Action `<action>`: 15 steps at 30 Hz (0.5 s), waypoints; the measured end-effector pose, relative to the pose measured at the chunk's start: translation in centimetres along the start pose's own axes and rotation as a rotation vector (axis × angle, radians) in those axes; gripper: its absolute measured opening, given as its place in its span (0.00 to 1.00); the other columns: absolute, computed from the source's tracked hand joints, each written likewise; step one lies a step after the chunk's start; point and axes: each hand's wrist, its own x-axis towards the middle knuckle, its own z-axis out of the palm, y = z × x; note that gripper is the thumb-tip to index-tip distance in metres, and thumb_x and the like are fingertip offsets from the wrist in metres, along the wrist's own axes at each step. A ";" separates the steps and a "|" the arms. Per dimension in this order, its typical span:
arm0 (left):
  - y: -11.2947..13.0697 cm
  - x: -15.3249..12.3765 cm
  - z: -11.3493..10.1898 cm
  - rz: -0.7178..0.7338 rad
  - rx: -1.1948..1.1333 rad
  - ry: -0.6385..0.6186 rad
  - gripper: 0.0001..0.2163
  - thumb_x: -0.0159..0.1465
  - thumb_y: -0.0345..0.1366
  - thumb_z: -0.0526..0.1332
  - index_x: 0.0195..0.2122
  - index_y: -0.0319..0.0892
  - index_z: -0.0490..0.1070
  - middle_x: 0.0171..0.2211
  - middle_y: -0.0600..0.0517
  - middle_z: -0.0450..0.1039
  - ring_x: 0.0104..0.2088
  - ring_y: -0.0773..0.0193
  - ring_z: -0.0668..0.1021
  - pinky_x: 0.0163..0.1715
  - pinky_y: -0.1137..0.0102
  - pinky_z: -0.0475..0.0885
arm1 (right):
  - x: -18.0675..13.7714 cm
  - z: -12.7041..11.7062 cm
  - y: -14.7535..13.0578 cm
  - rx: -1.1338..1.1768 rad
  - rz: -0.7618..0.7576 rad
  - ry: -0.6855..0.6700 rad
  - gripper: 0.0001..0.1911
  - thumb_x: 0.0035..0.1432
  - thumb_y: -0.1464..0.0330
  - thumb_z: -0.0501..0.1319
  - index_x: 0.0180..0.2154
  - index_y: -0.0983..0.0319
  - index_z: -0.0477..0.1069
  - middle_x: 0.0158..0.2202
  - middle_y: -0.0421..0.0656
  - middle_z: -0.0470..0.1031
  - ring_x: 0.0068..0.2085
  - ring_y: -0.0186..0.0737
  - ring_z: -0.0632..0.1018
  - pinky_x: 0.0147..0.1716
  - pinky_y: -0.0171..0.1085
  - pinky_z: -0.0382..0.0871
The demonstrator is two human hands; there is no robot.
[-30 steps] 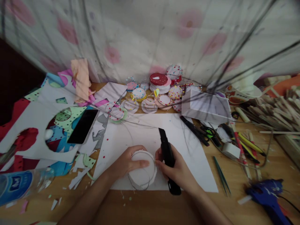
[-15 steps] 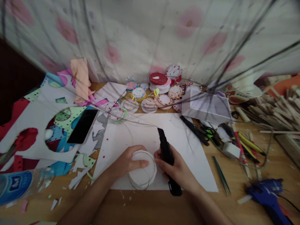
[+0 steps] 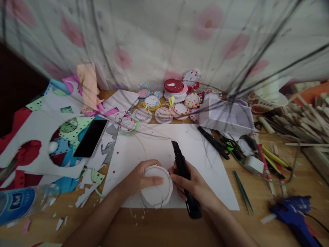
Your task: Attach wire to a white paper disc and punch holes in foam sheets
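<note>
My left hand [image 3: 140, 176] curls over a round white disc [image 3: 156, 188], thumb laid across its top, pressing it onto a large white sheet of paper [image 3: 159, 147]. My right hand [image 3: 196, 187] grips a black utility knife [image 3: 183, 171] like a handle, its upper end sticking up past my fingers and its lower end near the sheet's front edge. The knife sits right against the disc's right rim. The blade tip is hidden by my fingers.
Decorated paper discs [image 3: 164, 103] line the back. A black phone [image 3: 90, 138] lies on coloured paper scraps [image 3: 38, 137] at left, a water bottle [image 3: 23, 202] lower left. At right: white box [image 3: 226, 116], scissors [image 3: 218, 144], tweezers [image 3: 243, 192], blue glue gun [image 3: 295, 214], wooden sticks [image 3: 303, 123].
My right hand and the knife have slid slightly left and toward me along the disc's right rim. My left hand stays on the disc.
</note>
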 end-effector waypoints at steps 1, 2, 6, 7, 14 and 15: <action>0.0 0.0 0.0 0.001 -0.004 -0.005 0.13 0.50 0.40 0.68 0.33 0.40 0.69 0.26 0.56 0.69 0.27 0.67 0.70 0.27 0.75 0.64 | 0.0 0.0 0.0 0.017 0.001 -0.003 0.16 0.54 0.62 0.65 0.37 0.58 0.58 0.33 0.35 0.66 0.20 0.23 0.62 0.12 0.26 0.60; 0.0 0.0 0.0 0.000 -0.008 -0.009 0.14 0.50 0.41 0.68 0.33 0.40 0.69 0.25 0.56 0.69 0.27 0.67 0.70 0.27 0.75 0.64 | 0.1 0.1 -0.1 0.035 0.003 -0.007 0.16 0.53 0.62 0.65 0.37 0.58 0.59 0.33 0.35 0.66 0.20 0.24 0.62 0.12 0.26 0.60; 0.1 -0.1 0.0 -0.020 -0.046 -0.029 0.15 0.50 0.42 0.68 0.33 0.40 0.69 0.25 0.56 0.69 0.26 0.67 0.70 0.26 0.75 0.64 | 0.1 0.2 -0.2 0.112 0.010 -0.031 0.17 0.52 0.63 0.66 0.37 0.58 0.58 0.32 0.35 0.66 0.20 0.24 0.61 0.12 0.25 0.58; 0.1 -0.1 0.0 -0.027 -0.061 -0.034 0.15 0.50 0.42 0.68 0.34 0.40 0.68 0.25 0.56 0.69 0.26 0.67 0.70 0.26 0.76 0.64 | 0.1 0.2 -0.2 0.132 0.013 -0.037 0.17 0.52 0.64 0.66 0.37 0.58 0.58 0.31 0.35 0.66 0.20 0.24 0.61 0.11 0.25 0.58; 0.1 -0.3 0.0 -0.038 -0.115 -0.027 0.16 0.48 0.41 0.69 0.34 0.41 0.68 0.25 0.56 0.68 0.25 0.68 0.69 0.24 0.76 0.63 | 0.0 0.4 -0.5 0.229 0.044 -0.070 0.18 0.51 0.64 0.67 0.37 0.58 0.59 0.30 0.35 0.64 0.19 0.23 0.58 0.11 0.24 0.56; 0.1 -0.3 0.1 -0.037 -0.116 -0.022 0.16 0.48 0.41 0.69 0.33 0.41 0.68 0.25 0.56 0.68 0.25 0.68 0.69 0.24 0.76 0.63 | 0.0 0.4 -0.5 0.234 0.043 -0.073 0.18 0.50 0.64 0.67 0.37 0.58 0.59 0.29 0.34 0.64 0.19 0.23 0.58 0.11 0.24 0.56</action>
